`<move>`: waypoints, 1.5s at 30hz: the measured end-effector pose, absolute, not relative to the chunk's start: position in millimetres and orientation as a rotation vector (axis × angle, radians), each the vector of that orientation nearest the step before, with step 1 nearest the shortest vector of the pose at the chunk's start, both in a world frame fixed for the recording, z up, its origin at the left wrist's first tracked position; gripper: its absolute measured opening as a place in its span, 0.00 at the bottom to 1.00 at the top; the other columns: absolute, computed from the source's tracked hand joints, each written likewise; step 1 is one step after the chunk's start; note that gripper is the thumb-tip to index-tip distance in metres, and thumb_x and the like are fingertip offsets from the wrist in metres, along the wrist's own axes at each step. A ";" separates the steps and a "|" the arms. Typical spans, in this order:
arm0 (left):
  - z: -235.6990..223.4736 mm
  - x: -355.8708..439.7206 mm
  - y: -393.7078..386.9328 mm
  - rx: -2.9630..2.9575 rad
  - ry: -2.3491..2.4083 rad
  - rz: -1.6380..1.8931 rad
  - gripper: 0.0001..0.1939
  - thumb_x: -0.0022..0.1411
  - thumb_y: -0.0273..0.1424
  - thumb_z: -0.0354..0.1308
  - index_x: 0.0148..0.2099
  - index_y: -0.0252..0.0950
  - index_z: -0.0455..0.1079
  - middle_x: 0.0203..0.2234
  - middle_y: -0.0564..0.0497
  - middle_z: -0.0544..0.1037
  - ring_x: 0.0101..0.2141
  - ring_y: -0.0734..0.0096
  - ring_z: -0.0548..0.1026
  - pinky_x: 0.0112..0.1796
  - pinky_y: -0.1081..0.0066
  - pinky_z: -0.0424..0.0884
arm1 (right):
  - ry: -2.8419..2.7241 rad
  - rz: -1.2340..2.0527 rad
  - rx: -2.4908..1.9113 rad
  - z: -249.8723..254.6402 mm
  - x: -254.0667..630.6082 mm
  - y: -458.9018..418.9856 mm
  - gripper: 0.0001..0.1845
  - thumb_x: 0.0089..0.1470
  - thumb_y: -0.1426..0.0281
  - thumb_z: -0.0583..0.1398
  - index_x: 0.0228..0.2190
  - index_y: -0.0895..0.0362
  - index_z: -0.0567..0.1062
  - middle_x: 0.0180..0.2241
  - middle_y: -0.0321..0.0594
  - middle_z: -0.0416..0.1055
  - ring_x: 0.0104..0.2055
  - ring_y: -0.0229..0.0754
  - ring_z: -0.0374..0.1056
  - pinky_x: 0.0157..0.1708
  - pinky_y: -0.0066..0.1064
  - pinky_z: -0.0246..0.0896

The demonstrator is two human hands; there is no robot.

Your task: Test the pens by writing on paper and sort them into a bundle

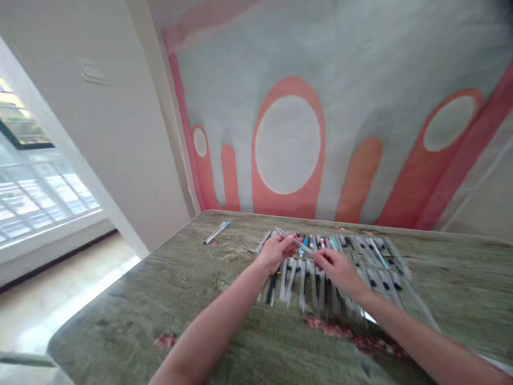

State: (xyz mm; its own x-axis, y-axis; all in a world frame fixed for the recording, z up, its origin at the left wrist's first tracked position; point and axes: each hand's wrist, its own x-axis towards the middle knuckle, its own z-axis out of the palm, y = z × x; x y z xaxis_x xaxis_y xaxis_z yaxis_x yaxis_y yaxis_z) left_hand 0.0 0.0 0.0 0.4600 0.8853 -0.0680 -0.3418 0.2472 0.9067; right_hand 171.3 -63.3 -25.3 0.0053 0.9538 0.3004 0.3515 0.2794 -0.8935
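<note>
My left hand (274, 252) and my right hand (337, 270) are raised over the middle of the table, both with fingers pinched. Between them is a slim, clear pen (298, 243), slanting down to the right. The left fingers grip it near its upper left part, the right fingers at its lower right end. Beneath and around the hands lie two rough rows of clear pens (302, 286), with dark, white or blue parts; blur hides their details. My forearms and hands cover part of these rows.
The table (176, 289) has a greenish wood-grain top with red flower prints. Apart from the rows, a few pens (217, 232) lie at the far left. Behind the table rises a grey wall (288, 141) with pink shapes. A window (36, 176) is at left.
</note>
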 end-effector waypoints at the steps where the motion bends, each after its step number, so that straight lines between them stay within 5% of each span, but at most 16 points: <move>1: 0.1 -0.4 0.2 0.983 0.673 0.927 0.11 0.53 0.33 0.58 0.37 0.31 0.67 0.33 0.46 0.76 0.30 0.76 0.74 0.34 0.76 0.67 | -1.500 0.825 -1.250 -28.1 171.2 -61.1 0.23 0.48 0.51 0.53 0.24 0.60 0.71 0.20 0.37 0.67 0.23 0.36 0.62 0.24 0.27 0.57; 7: -1.1 -1.4 0.6 0.982 0.669 0.938 0.12 0.52 0.33 0.59 0.37 0.31 0.67 0.34 0.45 0.76 0.32 0.75 0.74 0.36 0.75 0.67 | -1.437 1.001 -1.232 -37.4 172.1 -53.9 0.26 0.49 0.50 0.50 0.25 0.61 0.71 0.21 0.39 0.69 0.22 0.37 0.63 0.24 0.28 0.58; 18: -3.8 2.4 -0.3 0.977 0.664 0.989 0.13 0.51 0.34 0.60 0.37 0.31 0.67 0.35 0.44 0.76 0.32 0.74 0.74 0.36 0.74 0.68 | -1.587 0.649 -1.341 -31.6 174.2 -60.7 0.21 0.52 0.54 0.49 0.22 0.57 0.68 0.19 0.36 0.66 0.23 0.37 0.61 0.26 0.28 0.55; 25: -2.6 2.4 -0.9 0.963 0.675 1.011 0.13 0.50 0.33 0.60 0.37 0.31 0.67 0.35 0.44 0.76 0.33 0.74 0.74 0.35 0.75 0.67 | -1.450 0.960 -1.222 -36.8 171.4 -55.7 0.24 0.51 0.52 0.48 0.26 0.59 0.70 0.22 0.38 0.68 0.24 0.39 0.64 0.26 0.29 0.59; 45: -6.4 2.1 1.0 0.960 0.706 1.054 0.14 0.48 0.35 0.62 0.34 0.30 0.67 0.32 0.45 0.76 0.30 0.76 0.73 0.34 0.75 0.67 | -1.522 0.840 -1.203 -32.6 172.9 -56.3 0.20 0.50 0.54 0.52 0.24 0.58 0.69 0.21 0.36 0.66 0.25 0.36 0.62 0.28 0.28 0.58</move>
